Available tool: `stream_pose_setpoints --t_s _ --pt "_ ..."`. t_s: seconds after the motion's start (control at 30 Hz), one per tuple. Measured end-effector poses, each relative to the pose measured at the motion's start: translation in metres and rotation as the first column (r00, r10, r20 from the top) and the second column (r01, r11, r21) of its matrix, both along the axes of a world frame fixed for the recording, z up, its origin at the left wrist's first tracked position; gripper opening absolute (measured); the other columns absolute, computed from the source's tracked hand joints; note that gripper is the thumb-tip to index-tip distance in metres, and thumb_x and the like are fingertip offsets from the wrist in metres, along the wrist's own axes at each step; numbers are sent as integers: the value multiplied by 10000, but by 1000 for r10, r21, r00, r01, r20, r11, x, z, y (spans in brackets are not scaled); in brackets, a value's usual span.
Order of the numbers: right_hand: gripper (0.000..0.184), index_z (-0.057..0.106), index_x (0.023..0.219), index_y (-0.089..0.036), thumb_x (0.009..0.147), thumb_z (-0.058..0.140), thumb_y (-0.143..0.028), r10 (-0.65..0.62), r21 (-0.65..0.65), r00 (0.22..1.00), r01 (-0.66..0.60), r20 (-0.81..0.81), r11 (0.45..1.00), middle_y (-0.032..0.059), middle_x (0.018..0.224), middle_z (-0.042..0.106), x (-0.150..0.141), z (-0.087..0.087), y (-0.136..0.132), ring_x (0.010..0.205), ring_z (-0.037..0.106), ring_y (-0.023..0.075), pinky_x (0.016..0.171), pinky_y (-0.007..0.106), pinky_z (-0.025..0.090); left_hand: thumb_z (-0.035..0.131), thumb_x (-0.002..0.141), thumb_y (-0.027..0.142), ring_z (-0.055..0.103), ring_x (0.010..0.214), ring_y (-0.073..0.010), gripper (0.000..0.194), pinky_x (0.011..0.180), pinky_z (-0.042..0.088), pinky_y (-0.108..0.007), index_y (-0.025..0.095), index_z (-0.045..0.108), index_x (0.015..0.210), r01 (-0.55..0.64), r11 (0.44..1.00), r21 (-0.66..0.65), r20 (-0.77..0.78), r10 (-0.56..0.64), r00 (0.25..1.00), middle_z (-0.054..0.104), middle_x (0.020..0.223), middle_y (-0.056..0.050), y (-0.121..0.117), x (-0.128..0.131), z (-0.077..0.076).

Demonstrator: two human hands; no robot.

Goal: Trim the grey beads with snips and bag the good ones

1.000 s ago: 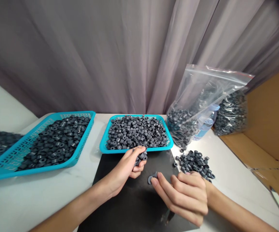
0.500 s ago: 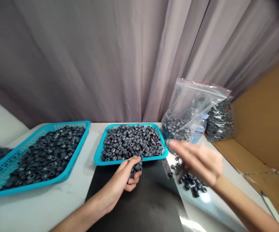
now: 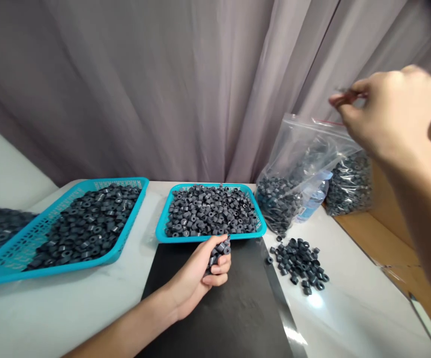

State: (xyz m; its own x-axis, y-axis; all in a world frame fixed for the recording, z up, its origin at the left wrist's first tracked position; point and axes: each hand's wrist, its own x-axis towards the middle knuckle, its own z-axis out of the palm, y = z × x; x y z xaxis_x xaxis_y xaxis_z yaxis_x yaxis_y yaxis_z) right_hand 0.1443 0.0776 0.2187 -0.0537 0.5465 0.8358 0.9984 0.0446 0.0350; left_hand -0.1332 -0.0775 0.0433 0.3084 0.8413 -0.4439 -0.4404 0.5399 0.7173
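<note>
My left hand [image 3: 200, 273] rests on a black mat [image 3: 234, 313], closed around a handful of small dark grey rings [image 3: 218, 250], just in front of a small turquoise tray [image 3: 210, 237] heaped with the same rings. Raised high at the upper right, my right hand [image 3: 387, 112] hovers above an open clear zip bag [image 3: 305, 169] of rings, its thumb and fingers pinched together. Something thin and blurred shows at the fingertips; I cannot tell what it is. A loose pile of rings [image 3: 302, 264] lies on the white table right of the mat.
A larger turquoise basket [image 3: 21, 248] of rings stands at the left, with another bag of rings at the far left edge. A second full bag [image 3: 350, 184] and a water bottle [image 3: 312, 199] stand behind the open bag. A cardboard box [image 3: 394, 233] borders the right; grey curtain behind.
My right hand left the mat, swept rightward over the loose pile, then rose above the open bag. My left hand stayed on the mat holding its rings.
</note>
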Motion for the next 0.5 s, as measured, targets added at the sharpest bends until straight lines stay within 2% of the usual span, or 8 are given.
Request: stream_pose_setpoints --t_s 0.07,0.13,0.17,0.2,0.27,0.37,0.4,0.5 --pt "587 728 1080 -88 1011 345 -527 180 157 980 -190 80 969 211 1025 704 -20 -19 -35 1045 602 330 667 394 355 493 961 338 188 442 -17 342 401 148 -151 178 398 674 -25 1000 -19 63 26 998 338 594 72 -2 3 -2" --pt "366 724 998 -147 999 474 -414 315 142 939 -334 140 932 151 959 702 -46 -47 -73 953 607 282 673 363 400 515 955 317 247 450 -21 340 415 227 -145 178 406 664 -118 993 -32 90 120 989 352 601 66 -8 8 -2" --pt "278 717 873 -192 977 530 -369 454 143 878 -474 156 869 84 830 695 -59 -65 -92 803 607 227 646 339 415 530 950 308 276 457 -24 337 427 264 -145 179 408 663 -182 982 -39 91 185 978 369 608 61 -11 11 -2" --pt "211 703 838 -209 953 583 -340 602 45 790 -610 116 791 47 809 688 -72 -84 -109 745 599 191 654 318 450 544 944 299 307 464 -28 326 439 298 -145 179 418 668 -254 966 -52 86 258 962 394 618 56 -15 14 -2" --pt "163 691 968 -204 910 661 -353 771 -130 637 -763 21 634 46 876 686 -91 -123 -137 759 619 174 621 275 489 565 936 296 378 485 -39 288 454 347 -145 177 456 697 -362 927 -100 69 369 927 439 639 46 -23 19 0" --pt "317 633 1121 -161 917 650 -404 827 -302 552 -810 -105 502 86 991 681 -102 -175 -164 788 651 166 536 236 495 586 923 368 427 488 -59 296 390 311 -139 175 505 713 -342 915 -213 60 362 930 436 614 48 -33 26 4" --pt "322 616 1143 -148 938 626 -395 844 -313 520 -830 -134 462 96 1018 679 -102 -188 -169 809 663 158 550 223 510 586 920 385 430 481 -61 308 370 293 -139 172 516 707 -324 915 -242 59 347 936 439 608 47 -35 27 5" --pt "303 596 1210 -129 966 602 -309 860 -266 488 -858 -153 439 112 1074 670 -97 -210 -176 877 682 138 621 190 539 574 924 366 474 482 -66 301 382 360 -153 155 568 710 -320 905 -281 38 344 938 512 631 26 -37 30 5"
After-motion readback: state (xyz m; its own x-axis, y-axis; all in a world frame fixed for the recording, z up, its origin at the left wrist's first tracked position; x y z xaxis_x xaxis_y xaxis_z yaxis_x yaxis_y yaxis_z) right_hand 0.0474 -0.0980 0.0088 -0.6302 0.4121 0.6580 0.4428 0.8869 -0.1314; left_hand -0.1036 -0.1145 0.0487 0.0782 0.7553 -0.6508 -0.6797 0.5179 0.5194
